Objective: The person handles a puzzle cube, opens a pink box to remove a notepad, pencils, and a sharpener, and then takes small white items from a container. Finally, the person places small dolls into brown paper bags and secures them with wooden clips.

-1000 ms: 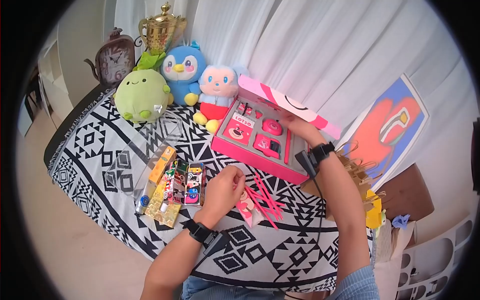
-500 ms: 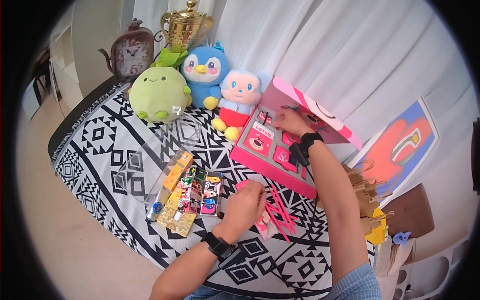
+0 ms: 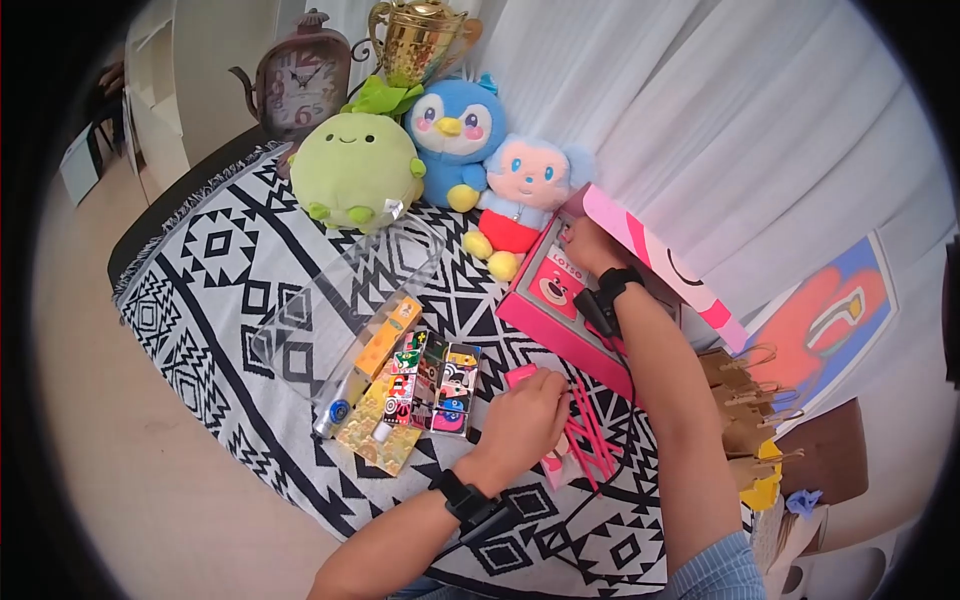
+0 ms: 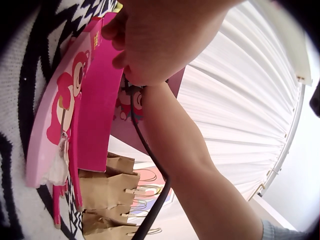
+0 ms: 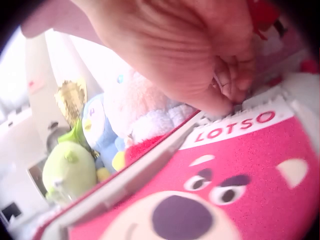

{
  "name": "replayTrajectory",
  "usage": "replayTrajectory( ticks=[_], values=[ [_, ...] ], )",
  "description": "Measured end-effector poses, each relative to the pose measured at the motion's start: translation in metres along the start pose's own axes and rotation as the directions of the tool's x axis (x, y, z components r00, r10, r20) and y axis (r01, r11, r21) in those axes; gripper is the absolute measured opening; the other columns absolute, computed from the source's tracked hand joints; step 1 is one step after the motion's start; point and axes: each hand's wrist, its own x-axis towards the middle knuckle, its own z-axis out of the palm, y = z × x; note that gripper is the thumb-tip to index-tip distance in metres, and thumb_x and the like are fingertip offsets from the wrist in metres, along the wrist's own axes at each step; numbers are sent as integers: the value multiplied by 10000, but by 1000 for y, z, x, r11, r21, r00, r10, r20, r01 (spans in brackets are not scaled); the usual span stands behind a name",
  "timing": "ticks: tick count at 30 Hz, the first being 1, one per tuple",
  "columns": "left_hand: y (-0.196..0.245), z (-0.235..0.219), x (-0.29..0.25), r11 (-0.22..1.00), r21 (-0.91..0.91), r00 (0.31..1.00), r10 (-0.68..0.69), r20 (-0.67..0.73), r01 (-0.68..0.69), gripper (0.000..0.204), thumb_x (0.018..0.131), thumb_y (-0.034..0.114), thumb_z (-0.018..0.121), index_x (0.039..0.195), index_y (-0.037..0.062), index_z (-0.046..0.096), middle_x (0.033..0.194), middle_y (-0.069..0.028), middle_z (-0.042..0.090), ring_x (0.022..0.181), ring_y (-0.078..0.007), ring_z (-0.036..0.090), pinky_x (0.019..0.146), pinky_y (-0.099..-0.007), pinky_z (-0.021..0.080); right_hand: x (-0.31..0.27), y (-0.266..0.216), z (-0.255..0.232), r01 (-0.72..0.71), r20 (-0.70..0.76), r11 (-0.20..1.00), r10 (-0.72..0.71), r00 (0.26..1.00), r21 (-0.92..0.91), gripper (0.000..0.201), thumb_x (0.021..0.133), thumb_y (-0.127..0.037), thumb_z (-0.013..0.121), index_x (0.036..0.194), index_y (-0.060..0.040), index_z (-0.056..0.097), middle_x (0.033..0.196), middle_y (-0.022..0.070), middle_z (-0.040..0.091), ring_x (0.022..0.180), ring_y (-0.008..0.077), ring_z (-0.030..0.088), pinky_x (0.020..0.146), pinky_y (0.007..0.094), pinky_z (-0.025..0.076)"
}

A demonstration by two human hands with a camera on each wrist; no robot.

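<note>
In the head view, the right hand (image 3: pixel 593 248) reaches into the far left part of the pink box (image 3: pixel 565 345), beside the LOTSO booklet (image 3: pixel 555 285). Its fingertips come together just beyond the booklet's top edge (image 5: pixel 240 122) in the right wrist view; whether they hold anything is hidden. The left hand (image 3: pixel 525 415) hovers with loosely curled fingers over a pink bear pouch (image 3: pixel 558 468), and nothing shows in its grasp. Several pink sticks (image 3: pixel 592 430) lie crossed to its right. In the left wrist view, the same pouch (image 4: pixel 62 105) lies in front of the box.
Left of the left hand lie patterned small boxes (image 3: pixel 457 390), an orange box (image 3: pixel 388 338), a gold packet (image 3: pixel 385 435) and a clear plastic cover (image 3: pixel 330 300). Plush toys (image 3: pixel 355 168), a clock (image 3: pixel 303 85) and a trophy (image 3: pixel 418 45) stand behind. Paper bags (image 3: pixel 735 400) stand right.
The right hand has gone from the right side of the box to its far left compartments. The left hand stays by the pouch, loosely curled. The head view has shifted, with the scene sliding rightward.
</note>
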Motion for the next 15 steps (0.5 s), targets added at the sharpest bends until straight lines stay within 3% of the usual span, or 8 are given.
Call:
replayTrajectory(
  ticks=[1,5,7,8,11,12,15],
  values=[
    [0,0,1,1000,-9,1000,5,-5,-5,120,820,91,618,885,42,530,778,-96,587,647,-277,623,535,-362,489,3,0,6,-70,-25,998,71,997,2,205,745,-99,630,904,26,665,894,239,659,881,350,647,770,418,495],
    [0,-1,0,1000,14,1000,9,2,-9,120,821,88,617,887,40,528,773,-96,585,649,-273,625,536,-363,490,6,0,14,-53,-120,998,50,992,-22,217,725,-85,631,846,94,645,868,259,654,896,355,652,775,416,493],
    [0,-1,1,999,26,1000,18,-1,-18,122,821,85,619,886,39,526,770,-96,583,647,-269,627,538,-360,493,7,-2,5,-250,-22,893,278,960,375,182,694,-58,619,761,111,616,737,213,644,701,303,657,594,416,482],
    [0,-1,2,999,25,1000,23,-3,-23,122,821,85,619,886,39,526,770,-96,583,647,-269,627,538,-360,493,4,-7,-11,-249,-27,894,279,960,373,182,694,-58,619,761,111,616,737,213,644,701,303,657,594,416,482],
    [0,-2,2,1000,10,1000,6,-6,-6,117,818,80,620,884,38,532,779,-97,591,649,-268,630,547,-357,499,-4,-16,-56,-503,321,589,392,862,633,95,659,-34,621,628,20,550,530,69,506,392,140,393,367,324,263],
    [-1,-1,2,1000,6,1000,-9,-3,9,118,818,83,622,886,36,538,782,-100,603,654,-268,634,552,-356,502,2,-5,-50,-494,331,557,372,867,668,125,667,-54,629,598,-4,537,530,59,501,400,131,398,378,310,279],
    [-2,0,1,998,-37,999,-54,-9,53,136,820,102,633,899,28,551,779,-105,623,651,-259,636,558,-342,505,-15,-15,-90,-443,321,509,314,894,738,129,690,-61,611,598,-5,541,538,52,505,433,116,418,399,286,290]
  ],
)
